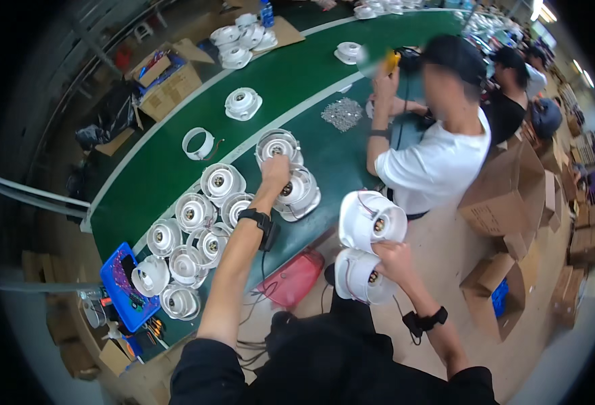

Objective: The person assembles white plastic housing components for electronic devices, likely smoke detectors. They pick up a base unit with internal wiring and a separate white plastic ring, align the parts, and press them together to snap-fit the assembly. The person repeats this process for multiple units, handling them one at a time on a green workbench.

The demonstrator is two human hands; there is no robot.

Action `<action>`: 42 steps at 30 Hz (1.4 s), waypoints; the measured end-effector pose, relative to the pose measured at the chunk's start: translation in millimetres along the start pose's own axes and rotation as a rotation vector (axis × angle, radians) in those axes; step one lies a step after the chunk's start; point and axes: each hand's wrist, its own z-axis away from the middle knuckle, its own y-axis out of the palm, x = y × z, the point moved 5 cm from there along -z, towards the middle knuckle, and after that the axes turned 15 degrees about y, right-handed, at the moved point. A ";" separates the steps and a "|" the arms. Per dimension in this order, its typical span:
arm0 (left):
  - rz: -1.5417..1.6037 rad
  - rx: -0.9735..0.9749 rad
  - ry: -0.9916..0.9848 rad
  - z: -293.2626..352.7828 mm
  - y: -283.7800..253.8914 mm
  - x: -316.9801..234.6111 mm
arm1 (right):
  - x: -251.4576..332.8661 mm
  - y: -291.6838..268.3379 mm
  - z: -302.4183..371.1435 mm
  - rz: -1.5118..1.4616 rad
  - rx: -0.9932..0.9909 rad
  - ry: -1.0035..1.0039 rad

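My right hand (393,260) is closed on the touching rims of two white round housings with flat flanges. The upper housing (358,226) and the lower housing (353,280) are held off the table, in front of my body. Each has a round metal-centred part inside, and thin wires show on the upper one. Over the green table (341,162), my left hand (275,174) is closed where two similar housings meet. One, the far housing (290,138), is beyond it; the near housing (307,196) is to its right. Both appear to rest on the table; my fingertips are hidden.
Several white housings (193,210) crowd the table left of my left arm. A blue tray (125,290) lies at the left end. A loose white ring (198,144) and another housing (243,104) sit on the green belt. Screws (342,114) are piled near a co-worker (439,145).
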 end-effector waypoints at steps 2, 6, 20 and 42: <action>-0.069 0.051 -0.029 10.3 17.4 -1.6 | -2.6 -2.6 -18.7 0.031 0.072 -0.050; 0.222 0.026 -0.116 -32.7 89.7 -115.1 | -71.3 -59.8 -112.5 0.426 0.342 -0.177; 0.486 -0.603 -0.013 15.7 -23.4 -77.5 | -98.8 97.4 -383.8 0.794 0.556 -0.458; 0.955 0.463 -0.023 293.1 405.1 -161.6 | -182.2 68.2 24.0 0.357 0.860 0.498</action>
